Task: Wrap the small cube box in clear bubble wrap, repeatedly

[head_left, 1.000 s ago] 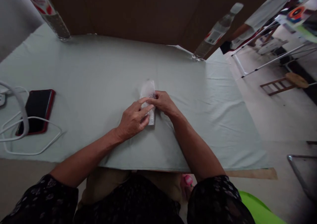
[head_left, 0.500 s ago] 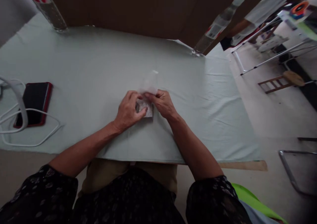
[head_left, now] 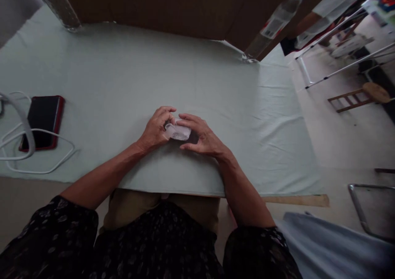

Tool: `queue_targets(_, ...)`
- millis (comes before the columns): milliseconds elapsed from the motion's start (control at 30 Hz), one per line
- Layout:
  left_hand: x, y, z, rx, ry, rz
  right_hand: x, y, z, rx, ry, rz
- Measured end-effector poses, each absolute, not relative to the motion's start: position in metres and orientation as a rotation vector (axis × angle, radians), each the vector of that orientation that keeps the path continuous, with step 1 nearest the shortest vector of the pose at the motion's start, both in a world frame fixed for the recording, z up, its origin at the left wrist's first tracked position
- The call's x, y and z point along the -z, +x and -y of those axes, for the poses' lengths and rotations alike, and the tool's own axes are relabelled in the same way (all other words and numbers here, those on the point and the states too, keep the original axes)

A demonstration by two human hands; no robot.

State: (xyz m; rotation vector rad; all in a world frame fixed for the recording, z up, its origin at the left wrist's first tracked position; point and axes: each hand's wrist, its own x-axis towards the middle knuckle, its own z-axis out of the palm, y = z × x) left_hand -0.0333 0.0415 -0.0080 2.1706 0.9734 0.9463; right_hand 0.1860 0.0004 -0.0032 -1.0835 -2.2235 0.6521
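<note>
Near the front of the pale green cloth, a small whitish packet in translucent wrapping sits between my hands; what it contains I cannot make out. My left hand is closed on its left end, fingers curled above and thumb below. My right hand curves around the other end with its thumb and fingers well apart. Its fingertips are at the packet's upper edge, while the thumb is clear of the lower edge.
A brown board stands behind the cloth-covered table, with bottles at its left and right. On the left lie a dark phone in a red case and a white cable. Beyond the right edge are a wooden stool and another person's arm.
The translucent sheet that stuck up above the packet is now folded down around it. My right hand has loosened its pinch and spread around the right end. The view has shifted slightly.
</note>
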Motion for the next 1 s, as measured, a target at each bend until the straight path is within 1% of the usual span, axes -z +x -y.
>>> queue_targets(100, 0.008, -0.033, -0.042, -0.942, 2.168, -0.974, 0.007, 0.179, 0.002, -0.536, -1.208, 2.250)
queue_targets(200, 0.006, -0.032, -0.041, -0.984, 2.130, -0.944, 0.010, 0.170, 0.003, -0.466, -1.297, 2.112)
queue_targets(267, 0.001, -0.033, -0.039, -0.979, 2.046, -0.911, 0.010, 0.166, 0.004, -0.567, -1.326, 1.962)
queue_targets(367, -0.008, -0.036, -0.037, -0.852, 1.946, -0.868, 0.006, 0.162, 0.005, -0.906, -1.346, 1.665)
queue_targets(433, -0.012, -0.038, -0.037, -0.760, 1.970, -0.872, 0.004, 0.160, 0.006, -1.069, -1.338, 1.517)
queue_targets(500, -0.012, -0.039, -0.038, -0.694, 2.019, -0.897, 0.003, 0.158, 0.006, -1.055, -1.383, 1.494)
queue_targets(600, -0.008, -0.037, -0.039, -0.632, 2.014, -0.933, 0.002, 0.159, 0.004, -0.872, -1.511, 1.602)
queue_targets(667, -0.005, -0.035, -0.040, -0.626, 1.926, -0.926, 0.000, 0.163, 0.002, -0.845, -1.522, 1.660)
queue_targets(800, -0.003, -0.035, -0.040, -0.656, 1.697, -0.887, -0.006, 0.173, 0.002, -1.047, -1.403, 1.654)
queue_targets(900, -0.006, -0.038, -0.042, -0.653, 1.706, -0.946, -0.005, 0.174, 0.001, -1.184, -1.321, 1.584)
queue_targets(1000, -0.008, -0.040, -0.044, -0.648, 1.711, -0.921, 0.000, 0.171, 0.000, -1.188, -1.308, 1.543)
